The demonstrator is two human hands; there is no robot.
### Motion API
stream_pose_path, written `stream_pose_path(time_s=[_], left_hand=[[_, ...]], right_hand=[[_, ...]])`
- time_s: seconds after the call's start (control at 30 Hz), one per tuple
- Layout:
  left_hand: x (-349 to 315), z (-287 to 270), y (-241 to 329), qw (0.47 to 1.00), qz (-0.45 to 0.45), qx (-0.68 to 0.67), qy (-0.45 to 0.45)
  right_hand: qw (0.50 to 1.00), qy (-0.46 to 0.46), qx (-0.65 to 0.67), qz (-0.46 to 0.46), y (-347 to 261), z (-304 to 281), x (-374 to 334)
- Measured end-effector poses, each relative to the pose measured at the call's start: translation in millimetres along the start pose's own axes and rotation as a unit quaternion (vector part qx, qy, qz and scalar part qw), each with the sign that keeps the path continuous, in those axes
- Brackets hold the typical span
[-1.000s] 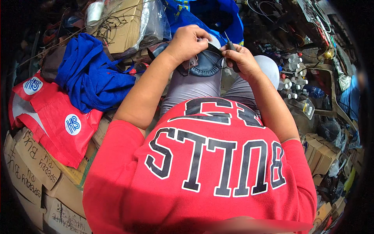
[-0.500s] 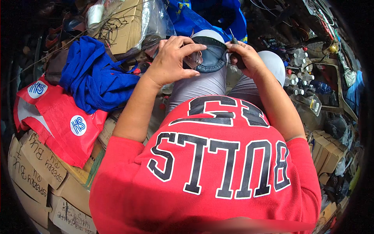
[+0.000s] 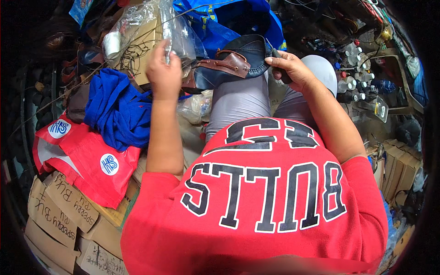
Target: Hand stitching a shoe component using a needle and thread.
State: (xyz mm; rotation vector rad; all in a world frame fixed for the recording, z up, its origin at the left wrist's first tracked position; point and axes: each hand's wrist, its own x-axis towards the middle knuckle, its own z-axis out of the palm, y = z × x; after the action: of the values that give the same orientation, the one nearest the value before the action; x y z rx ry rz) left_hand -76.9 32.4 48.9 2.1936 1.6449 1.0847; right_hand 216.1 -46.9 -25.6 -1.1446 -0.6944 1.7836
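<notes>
A dark navy boat shoe (image 3: 215, 75) with a brown leather strip and lace lies across my left knee, its puckered toe seam towards my right hand. My right hand (image 3: 293, 68) is closed round the dark handle of an awl (image 3: 285, 77), whose thin metal spike points up past the shoe's edge. Thumb and forefinger there are at the shoe's toe rim. My left hand (image 3: 165, 73) is raised away from the shoe, to its left, with fingers curled and somewhat blurred. Whatever it may pinch is too fine to make out.
A blue cloth (image 3: 117, 107) lies over a red bag (image 3: 87, 160) on the left, above cardboard boxes (image 3: 52, 215). Beyond my knees is a blue bag (image 3: 206, 25). A white cup (image 3: 111, 44) stands by a plastic-covered box. Several small bottles (image 3: 353, 82) crowd the right side.
My left hand has let go of the shoe and drawn back to the left. The shoe now lies exposed on my knee, its brown strip showing. My right hand stays at its edge with the awl.
</notes>
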Motion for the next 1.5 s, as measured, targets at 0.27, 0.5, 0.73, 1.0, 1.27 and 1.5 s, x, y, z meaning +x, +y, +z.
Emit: stream_pose_path(time_s=[0.27,0.5,0.73,1.0,1.27,1.5], left_hand=[[-22,24,48,0.945,0.274,0.0,-0.181],[-34,35,57,0.939,0.272,0.039,-0.208],[-32,30,59,0.921,0.311,0.126,-0.199],[-22,25,55,0.922,0.233,0.123,-0.284],[-20,27,53,0.924,0.201,0.113,-0.306],[-16,30,51,0.921,0.168,0.094,-0.339]], right_hand=[[1.0,-0.012,0.013,0.018,5,-6,3],[1.0,0.0,-0.01,0.009,5,-2,-1],[0.998,0.043,0.037,0.028,-5,0,-11],[0.994,0.108,-0.015,-0.006,12,-21,2],[0.992,0.127,-0.024,-0.008,4,-13,-6],[0.987,0.152,-0.045,-0.011,8,-17,-4]])
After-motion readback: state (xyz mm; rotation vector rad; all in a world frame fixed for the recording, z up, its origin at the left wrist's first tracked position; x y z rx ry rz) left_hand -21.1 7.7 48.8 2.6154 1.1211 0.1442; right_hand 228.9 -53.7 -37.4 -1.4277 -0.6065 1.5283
